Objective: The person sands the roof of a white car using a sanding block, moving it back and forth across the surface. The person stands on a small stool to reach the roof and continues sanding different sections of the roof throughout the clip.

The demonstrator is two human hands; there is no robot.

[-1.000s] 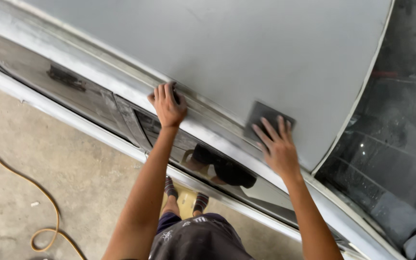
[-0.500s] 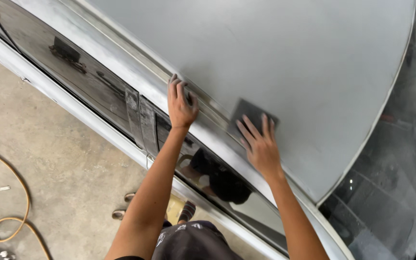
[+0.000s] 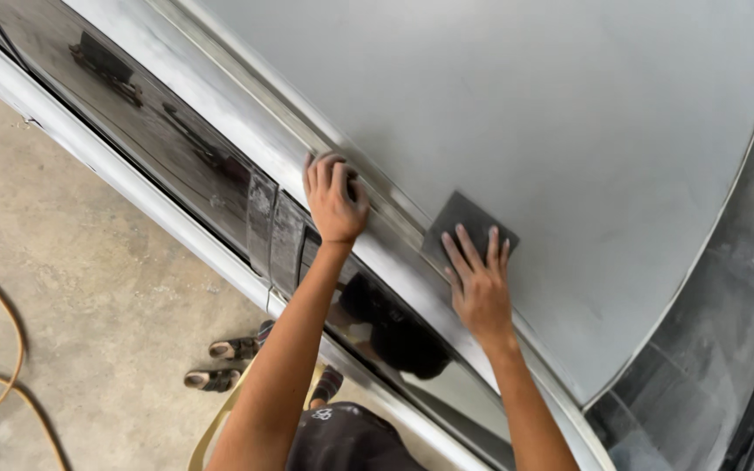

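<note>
Hands outstretched, right hand (image 3: 480,283) flat on sanding sheet (image 3: 469,228), left hand (image 3: 335,199) gripping roof edge (image 3: 246,96)

We're looking down on the car roof (image 3: 517,113), which fills the upper middle. Our right hand (image 3: 480,283) lies flat on the sanding sheet (image 3: 464,228), and that sheet lies on the roof near its edge. To the left, our left hand (image 3: 335,199) grips the roof rail (image 3: 246,96). Below the rail runs the side window (image 3: 167,144). The windscreen (image 3: 709,349) sits to the right. On the floor (image 3: 71,279) at left lie a hose (image 3: 2,384) and sandals (image 3: 220,362).
</note>
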